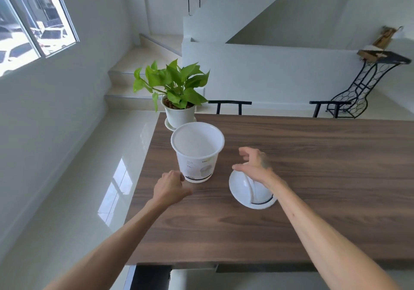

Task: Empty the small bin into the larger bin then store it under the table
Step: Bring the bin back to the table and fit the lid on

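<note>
A small white bin (pixel 197 153) stands upright and open on the dark wooden table (pixel 313 177), near its left edge. Its inside looks white; I cannot make out any contents. Its white domed lid (pixel 248 191) lies on the table to the right of it. My left hand (pixel 170 187) rests low by the bin's base, fingers curled, touching or nearly touching the bottom left. My right hand (pixel 253 163) hovers over the lid's far edge with fingers spread, holding nothing. No larger bin is in view.
A potted green plant (pixel 177 94) on a saucer stands just behind the bin. Two black chair backs (pixel 228 106) show beyond the table's far edge. A black metal stand (pixel 363 81) is at the right. Glossy floor and stairs lie to the left.
</note>
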